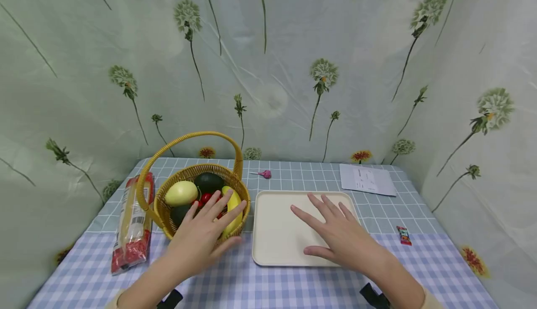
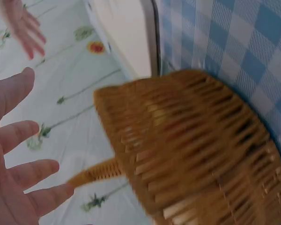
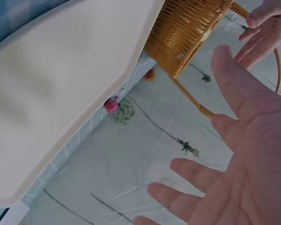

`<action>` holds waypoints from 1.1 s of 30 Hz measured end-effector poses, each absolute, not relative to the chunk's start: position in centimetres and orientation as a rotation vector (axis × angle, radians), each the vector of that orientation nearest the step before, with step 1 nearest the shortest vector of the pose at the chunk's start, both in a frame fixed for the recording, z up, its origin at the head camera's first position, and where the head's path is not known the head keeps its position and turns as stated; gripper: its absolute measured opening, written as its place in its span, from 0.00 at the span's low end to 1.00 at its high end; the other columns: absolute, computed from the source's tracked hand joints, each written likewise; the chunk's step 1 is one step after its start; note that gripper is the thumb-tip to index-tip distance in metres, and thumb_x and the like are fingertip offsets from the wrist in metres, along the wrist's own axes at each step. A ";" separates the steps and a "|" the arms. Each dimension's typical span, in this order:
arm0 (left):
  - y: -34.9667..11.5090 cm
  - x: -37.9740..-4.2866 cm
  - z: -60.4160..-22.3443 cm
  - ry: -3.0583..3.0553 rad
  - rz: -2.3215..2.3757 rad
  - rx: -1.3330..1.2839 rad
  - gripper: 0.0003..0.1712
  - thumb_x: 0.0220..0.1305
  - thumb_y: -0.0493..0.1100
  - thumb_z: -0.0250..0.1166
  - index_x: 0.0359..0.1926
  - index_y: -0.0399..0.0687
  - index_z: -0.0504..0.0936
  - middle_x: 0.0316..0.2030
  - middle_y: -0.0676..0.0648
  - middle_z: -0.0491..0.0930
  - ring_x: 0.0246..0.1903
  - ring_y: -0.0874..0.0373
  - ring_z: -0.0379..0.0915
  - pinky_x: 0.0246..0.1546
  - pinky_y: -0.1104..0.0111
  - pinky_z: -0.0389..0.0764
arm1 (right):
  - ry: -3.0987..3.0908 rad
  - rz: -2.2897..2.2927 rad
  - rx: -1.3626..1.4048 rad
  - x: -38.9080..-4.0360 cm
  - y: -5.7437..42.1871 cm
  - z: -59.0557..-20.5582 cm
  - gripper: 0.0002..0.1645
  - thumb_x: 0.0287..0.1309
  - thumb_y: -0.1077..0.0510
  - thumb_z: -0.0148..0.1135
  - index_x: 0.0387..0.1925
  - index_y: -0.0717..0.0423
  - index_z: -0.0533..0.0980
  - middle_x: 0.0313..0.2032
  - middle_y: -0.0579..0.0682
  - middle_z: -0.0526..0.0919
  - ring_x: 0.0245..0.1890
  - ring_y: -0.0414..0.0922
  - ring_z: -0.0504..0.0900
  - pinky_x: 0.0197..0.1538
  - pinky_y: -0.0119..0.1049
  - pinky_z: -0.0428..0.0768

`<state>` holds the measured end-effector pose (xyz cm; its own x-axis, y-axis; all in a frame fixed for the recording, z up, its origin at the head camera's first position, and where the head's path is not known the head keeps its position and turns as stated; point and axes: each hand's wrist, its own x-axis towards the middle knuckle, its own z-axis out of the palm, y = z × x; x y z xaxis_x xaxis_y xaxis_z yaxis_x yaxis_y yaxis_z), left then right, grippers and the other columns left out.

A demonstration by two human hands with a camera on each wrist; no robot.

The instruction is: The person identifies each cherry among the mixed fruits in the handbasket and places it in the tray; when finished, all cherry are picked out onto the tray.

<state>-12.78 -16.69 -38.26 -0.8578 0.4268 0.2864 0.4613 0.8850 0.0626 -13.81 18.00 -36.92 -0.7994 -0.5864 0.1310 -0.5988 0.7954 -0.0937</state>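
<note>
My left hand (image 1: 201,236) hovers with spread fingers in front of and above a wicker basket (image 1: 171,178) with a tall handle. Inside the basket lie a pale yellow-green oval fruit (image 1: 181,193), a dark green avocado-like fruit (image 1: 208,182), a banana (image 1: 233,211) and some small red fruit (image 1: 205,198), partly hidden by the fingers. Over a cream rectangular tray (image 1: 272,234) my right hand (image 1: 341,236) is held, its fingers spread as well. Neither hand holds anything. In the left wrist view the basket's woven side (image 2: 192,140) appears beyond the fingers.
A red-and-clear plastic package (image 1: 133,223) lies left of the basket. Behind the tray is a pink wrapped lollipop (image 1: 265,174). A white paper or envelope (image 1: 367,179) lies at the back right, and a small red packet (image 1: 404,235) near the right edge. A flower-printed curtain (image 1: 268,66) surrounds the table.
</note>
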 end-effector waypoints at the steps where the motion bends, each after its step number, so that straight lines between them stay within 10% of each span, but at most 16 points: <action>1: -17.1 -12.7 -38.0 -2.779 -0.214 -0.666 0.43 0.69 0.66 0.71 0.80 0.69 0.69 0.82 0.45 0.64 0.79 0.40 0.64 0.68 0.26 0.69 | -2.893 0.210 0.977 -13.9 17.9 -36.8 0.54 0.65 0.35 0.72 0.85 0.27 0.55 0.82 0.59 0.63 0.78 0.65 0.68 0.72 0.75 0.68; 11: -22.2 -10.4 -35.4 -2.680 -0.595 -0.577 0.33 0.68 0.50 0.77 0.72 0.66 0.79 0.66 0.52 0.82 0.54 0.50 0.86 0.44 0.57 0.89 | -3.007 0.314 1.120 -15.7 15.7 -36.2 0.44 0.68 0.42 0.73 0.81 0.34 0.66 0.74 0.56 0.76 0.71 0.58 0.78 0.68 0.66 0.78; 18: -25.9 -9.4 -34.8 -2.622 -0.681 -0.422 0.31 0.63 0.44 0.80 0.67 0.64 0.84 0.59 0.50 0.87 0.48 0.54 0.83 0.36 0.67 0.88 | -2.999 0.364 1.205 -17.7 14.2 -36.1 0.42 0.69 0.44 0.73 0.79 0.39 0.68 0.69 0.53 0.81 0.67 0.54 0.81 0.65 0.60 0.82; 23: -28.8 -8.5 -34.8 -2.621 -0.777 -0.236 0.20 0.66 0.43 0.78 0.58 0.59 0.88 0.52 0.48 0.90 0.48 0.80 0.79 0.35 0.78 0.85 | -2.950 0.392 1.287 -18.8 13.1 -36.0 0.36 0.71 0.45 0.71 0.76 0.44 0.73 0.64 0.52 0.84 0.59 0.51 0.85 0.61 0.55 0.84; 29: -32.4 -8.8 -36.3 -2.604 -0.922 -0.072 0.16 0.70 0.41 0.75 0.57 0.52 0.87 0.46 0.67 0.88 0.42 0.88 0.75 0.35 0.84 0.81 | -3.000 0.431 1.297 -20.2 11.4 -36.0 0.31 0.72 0.44 0.69 0.72 0.46 0.77 0.62 0.51 0.85 0.57 0.49 0.86 0.62 0.51 0.85; 33: -33.9 -10.2 -37.2 -2.716 -1.064 -0.035 0.22 0.77 0.47 0.68 0.67 0.46 0.82 0.56 0.47 0.89 0.44 0.87 0.77 0.37 0.76 0.86 | -3.023 0.445 1.309 -20.8 10.4 -36.0 0.28 0.73 0.44 0.69 0.69 0.46 0.80 0.61 0.48 0.86 0.58 0.47 0.86 0.63 0.49 0.85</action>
